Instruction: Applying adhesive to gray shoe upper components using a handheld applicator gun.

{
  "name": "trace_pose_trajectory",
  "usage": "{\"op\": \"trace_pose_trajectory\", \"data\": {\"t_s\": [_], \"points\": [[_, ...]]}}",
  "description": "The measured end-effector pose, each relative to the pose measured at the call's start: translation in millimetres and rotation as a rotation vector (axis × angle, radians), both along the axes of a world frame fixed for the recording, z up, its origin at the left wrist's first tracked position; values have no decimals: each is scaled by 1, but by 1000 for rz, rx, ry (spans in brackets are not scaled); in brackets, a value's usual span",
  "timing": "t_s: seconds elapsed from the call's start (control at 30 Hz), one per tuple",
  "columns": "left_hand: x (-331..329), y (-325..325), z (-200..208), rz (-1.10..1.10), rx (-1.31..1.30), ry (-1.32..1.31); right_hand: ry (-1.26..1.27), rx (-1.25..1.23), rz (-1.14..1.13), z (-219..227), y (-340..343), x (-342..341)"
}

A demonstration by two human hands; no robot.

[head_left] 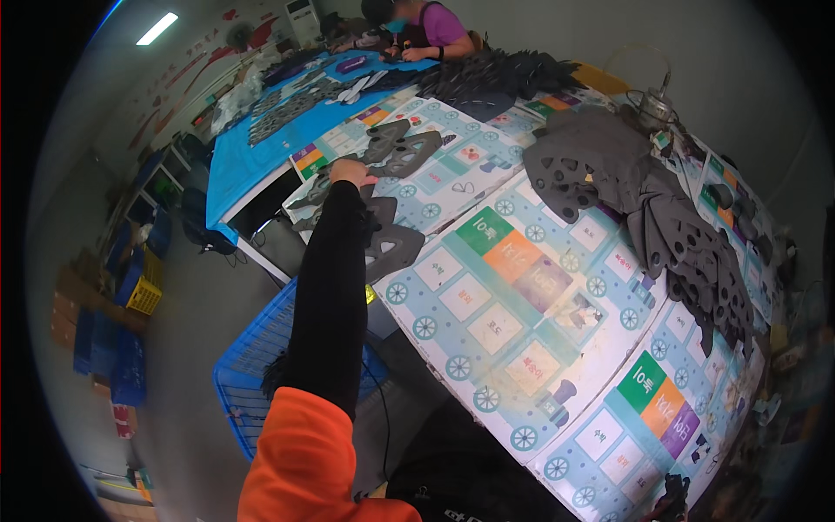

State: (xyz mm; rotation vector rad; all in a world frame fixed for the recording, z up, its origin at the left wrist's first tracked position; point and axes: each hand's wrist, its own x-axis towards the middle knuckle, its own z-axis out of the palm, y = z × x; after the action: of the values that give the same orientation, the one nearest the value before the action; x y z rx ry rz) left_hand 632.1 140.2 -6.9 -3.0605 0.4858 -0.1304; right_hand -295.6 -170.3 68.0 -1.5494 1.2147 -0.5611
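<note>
My left hand (348,171) reaches out over the near left part of the patterned table, its arm in a black sleeve and orange cuff. The fingers are curled down on the dark grey flat cut-out pieces there, and the hand hides what lies under it. Beyond it is a triangular grey cut-out piece (411,155) with openings in it. More grey pieces (396,252) lie on the near side, next to my forearm, partly overhanging the table edge. My right hand is not in view.
Piles of dark grey perforated sheets (600,161) cover the table's right side. A blue basket (239,383) stands below the left edge. Far off, a person (426,35) works at a blue-covered table (235,178) with more grey pieces. A yellow crate (146,283) stands at left.
</note>
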Motion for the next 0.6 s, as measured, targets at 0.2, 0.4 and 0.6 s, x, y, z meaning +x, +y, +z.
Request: {"op": "trace_pose_trajectory", "data": {"t_s": [0.2, 0.4, 0.6], "points": [[-20, 11, 12, -155, -27, 8, -9, -4, -11, 0, -1, 1], [-12, -6, 4, 420, -1333, 372, -35, -27, 18, -1, 0, -1], [46, 30, -33, -34, -496, -19, -15, -23, 11, -2, 0, -1]]}}
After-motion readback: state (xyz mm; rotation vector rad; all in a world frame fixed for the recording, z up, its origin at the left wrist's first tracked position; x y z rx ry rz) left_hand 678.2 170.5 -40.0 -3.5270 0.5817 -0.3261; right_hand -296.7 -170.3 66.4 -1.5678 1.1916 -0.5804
